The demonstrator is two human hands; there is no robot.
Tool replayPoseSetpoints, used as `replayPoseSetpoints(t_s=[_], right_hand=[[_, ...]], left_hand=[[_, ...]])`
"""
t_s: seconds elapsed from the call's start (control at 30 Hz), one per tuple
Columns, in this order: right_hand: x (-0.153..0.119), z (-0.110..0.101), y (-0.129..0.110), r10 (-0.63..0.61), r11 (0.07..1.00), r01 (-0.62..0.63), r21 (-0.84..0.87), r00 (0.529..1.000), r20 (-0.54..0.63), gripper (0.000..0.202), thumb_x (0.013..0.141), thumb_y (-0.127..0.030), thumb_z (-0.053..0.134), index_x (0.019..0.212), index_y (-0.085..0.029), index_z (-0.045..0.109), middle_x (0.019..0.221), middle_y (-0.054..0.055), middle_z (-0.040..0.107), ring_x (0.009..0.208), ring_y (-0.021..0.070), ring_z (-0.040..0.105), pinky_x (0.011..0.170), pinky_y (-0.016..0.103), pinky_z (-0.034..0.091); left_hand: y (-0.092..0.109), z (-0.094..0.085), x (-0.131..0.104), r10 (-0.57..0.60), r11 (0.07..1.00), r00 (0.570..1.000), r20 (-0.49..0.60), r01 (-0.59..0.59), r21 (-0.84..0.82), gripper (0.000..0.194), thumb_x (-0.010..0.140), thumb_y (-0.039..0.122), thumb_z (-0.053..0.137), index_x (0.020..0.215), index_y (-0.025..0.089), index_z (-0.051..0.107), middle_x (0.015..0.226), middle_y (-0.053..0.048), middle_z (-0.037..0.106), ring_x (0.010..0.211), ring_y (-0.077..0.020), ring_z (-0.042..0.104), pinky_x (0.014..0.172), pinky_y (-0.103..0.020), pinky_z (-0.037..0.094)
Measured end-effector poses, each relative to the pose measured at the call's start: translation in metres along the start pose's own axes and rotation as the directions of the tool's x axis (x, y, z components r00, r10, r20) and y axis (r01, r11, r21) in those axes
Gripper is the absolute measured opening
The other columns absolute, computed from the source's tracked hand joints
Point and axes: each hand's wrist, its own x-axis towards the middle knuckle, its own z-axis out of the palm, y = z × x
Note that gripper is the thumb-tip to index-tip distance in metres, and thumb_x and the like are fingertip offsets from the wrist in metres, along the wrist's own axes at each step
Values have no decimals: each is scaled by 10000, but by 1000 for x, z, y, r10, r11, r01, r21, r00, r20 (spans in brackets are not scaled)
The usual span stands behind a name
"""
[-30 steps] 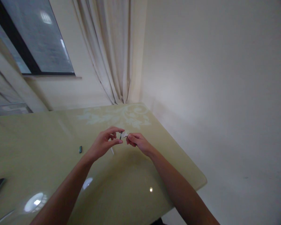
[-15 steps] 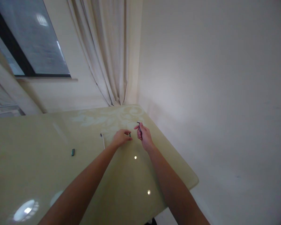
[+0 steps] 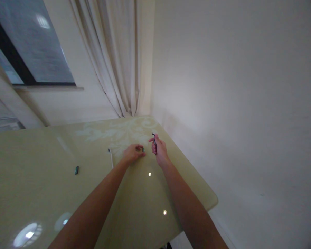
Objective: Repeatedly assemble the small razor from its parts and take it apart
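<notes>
My left hand [image 3: 133, 154] hovers over or rests on the table, its fingertips closed on a small dark-green piece [image 3: 143, 150]; its exact kind is too small to make out. Just to the right, my right hand [image 3: 160, 150] is wrapped around a thin dark handle [image 3: 155, 140] that stands upright, with a short bent tip above the thumb. A narrow gap separates the two hands. A slim white stick with a dark end [image 3: 111, 158] lies left of my left hand, partly hidden by the forearm. Farther left lies a small dark-green block [image 3: 76, 170].
The glossy yellowish table [image 3: 134, 207] runs up to a white wall [image 3: 223, 86] on the right. Beige curtains [image 3: 116, 58] hang at the far edge, beside a dark-framed window [image 3: 54, 52]. Lamp reflections show on the tabletop.
The view has shifted slightly, so the items on the left appear a little farther left. Both hands keep their grips, and the dark-green piece is slightly more visible.
</notes>
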Motion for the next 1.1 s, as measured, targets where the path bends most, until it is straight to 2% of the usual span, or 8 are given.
replayPoseSetpoints(t_s=[0.3,0.43,0.53,0.6,0.77,0.83,1.0,1.1], right_hand=[[-3,2,5,37,998,-37,-57,999,6,606,784,-781,677,785,-176,682,511,-93,338,437,67,226,421,242,144],[-5,4,4,56,992,-55,-111,998,7,626,793,-801,649,784,-176,688,510,-87,342,437,70,227,422,244,155],[-6,6,4,67,989,-66,-135,998,9,632,800,-803,650,799,-173,705,528,-75,358,438,68,248,422,241,158],[-7,8,4,78,988,-75,-132,997,14,643,788,-809,662,813,-169,719,536,-70,368,439,66,262,422,237,160],[-12,16,7,104,983,-96,-156,994,39,635,787,-790,675,834,-161,746,543,-64,397,443,64,277,431,244,154],[-14,18,8,116,977,-105,-185,992,51,618,794,-773,678,851,-162,753,548,-62,412,446,67,281,433,252,156],[-22,23,10,145,966,-130,-225,988,51,593,784,-755,689,873,-172,747,557,-55,460,444,70,291,432,256,156],[-27,28,10,151,960,-128,-249,986,76,549,801,-719,693,890,-180,743,565,-48,494,448,73,327,436,249,173]], left_hand=[[13,3,-12,-4,1000,997,-79,6,19,531,740,432,833,1220,226,737,1147,-97,773,1088,-283,693,944,-386,469],[5,-15,-37,84,996,993,-85,-84,10,575,715,393,834,1246,207,717,1140,-92,768,972,-243,695,867,-334,501],[-30,-47,-71,197,980,974,-108,-197,13,237,842,418,667,917,223,779,964,-63,779,863,-224,677,844,-337,507],[-67,-74,-96,182,982,963,-200,-187,-6,320,867,498,596,881,233,776,891,-52,776,794,-223,665,802,-341,515],[-140,-120,-142,-138,984,867,-479,176,36,473,920,551,460,1063,229,775,772,-47,717,660,-240,625,643,-349,492],[-142,-117,-148,-136,980,862,-488,190,61,486,941,531,442,1121,215,764,767,-49,698,642,-237,615,652,-357,501],[-105,-72,-147,301,945,907,-296,-240,223,403,972,461,525,1259,271,735,1211,-89,731,1075,-287,656,972,-437,506],[-93,-51,-148,391,894,901,-189,-324,309,376,990,404,548,1320,325,709,1384,-82,680,1216,-314,607,1037,-499,466]])
